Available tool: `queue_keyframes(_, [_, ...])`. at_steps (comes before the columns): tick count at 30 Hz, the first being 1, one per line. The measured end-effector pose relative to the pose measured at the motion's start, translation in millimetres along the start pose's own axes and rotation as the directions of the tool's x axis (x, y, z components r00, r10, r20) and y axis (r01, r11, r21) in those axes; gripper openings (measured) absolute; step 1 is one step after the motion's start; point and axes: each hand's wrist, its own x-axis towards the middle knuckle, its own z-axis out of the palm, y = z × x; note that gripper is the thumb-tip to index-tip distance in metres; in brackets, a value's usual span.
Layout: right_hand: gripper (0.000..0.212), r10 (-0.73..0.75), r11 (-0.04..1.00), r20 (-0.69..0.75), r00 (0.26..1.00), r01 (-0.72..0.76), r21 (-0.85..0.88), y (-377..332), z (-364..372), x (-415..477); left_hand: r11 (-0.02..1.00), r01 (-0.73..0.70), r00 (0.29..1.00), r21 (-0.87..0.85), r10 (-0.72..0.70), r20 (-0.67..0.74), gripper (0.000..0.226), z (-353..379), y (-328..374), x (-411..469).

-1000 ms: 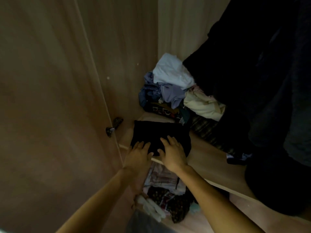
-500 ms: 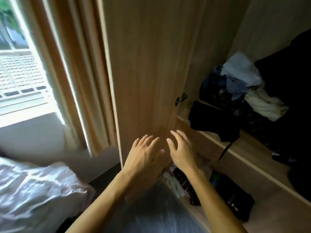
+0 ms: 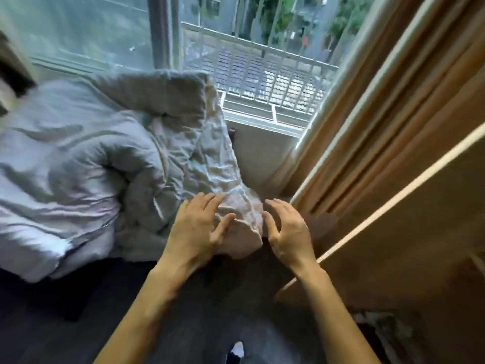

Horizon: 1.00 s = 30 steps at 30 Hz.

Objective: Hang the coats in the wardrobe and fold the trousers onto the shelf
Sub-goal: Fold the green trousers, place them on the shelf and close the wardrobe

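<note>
Head view looks down past both of my forearms. My left grip [image 3: 199,227] has its fingers spread and only lightly bent, with nothing in it. My right grip [image 3: 284,232] is the same, fingers apart, thumb out, holding nothing. The two are near each other, palms down.

Between them and just beyond lies the crumpled corner of a pale sheet [image 3: 223,179]. My left fingertips [image 3: 210,199] overlap it, though I cannot tell whether they touch (the frame is blurred with motion). Further left of that grip, a grey duvet [image 3: 78,153] is heaped on the bed.

Ahead of both grips is a window [image 3: 236,61] with a white railing [image 3: 262,69] outside. To the right of my right grip hangs a tan curtain [image 3: 380,114], and nearer me on that side stands the wooden wardrobe door [image 3: 420,245], its pale edge [image 3: 393,200] running diagonally. Low beside it, something light and rumpled [image 3: 388,334] is too blurred to name. Dark floor [image 3: 65,324] lies below my left arm.
</note>
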Motion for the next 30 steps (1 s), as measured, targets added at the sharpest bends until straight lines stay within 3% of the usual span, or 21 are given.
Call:
queue_keyframes(5, [0.032, -0.275, 0.952, 0.126, 0.953, 0.252, 0.173, -101, 77, 43, 0.955, 0.297, 0.930, -0.002, -0.290, -0.227, 0.061, -68, -80, -35])
queue_keyframes(11, [0.032, -0.571, 0.800, 0.239, 0.786, 0.465, 0.379, -227, 160, 80, 0.839, 0.543, 0.762, 0.038, -0.473, -0.443, 0.053, -141, -152, -78])
queue_keyframes(15, [0.031, -0.731, 0.663, 0.304, 0.610, 0.533, 0.526, -305, 218, 93, 0.668, 0.744, 0.558, 0.022, -0.603, -0.571, 0.055, -182, -193, -113])
queue_keyframes(21, [0.035, -0.890, 0.457, 0.348, 0.295, 0.562, 0.689, -397, 272, 95, 0.369, 0.921, 0.184, -0.124, -0.694, -0.696, 0.060, -224, -216, -178])
queue_keyframes(24, [0.033, -0.935, 0.352, 0.315, 0.163, 0.523, 0.776, -445, 296, 75, 0.234, 0.961, 0.049, -0.150, -0.673, -0.738, 0.057, -236, -213, -213])
queue_keyframes(30, [0.032, -0.960, 0.113, 0.212, -0.185, 0.437, 0.892, -531, 321, -28, 0.077, 0.951, -0.206, -0.300, -0.568, -0.797, 0.050, -257, -199, -288])
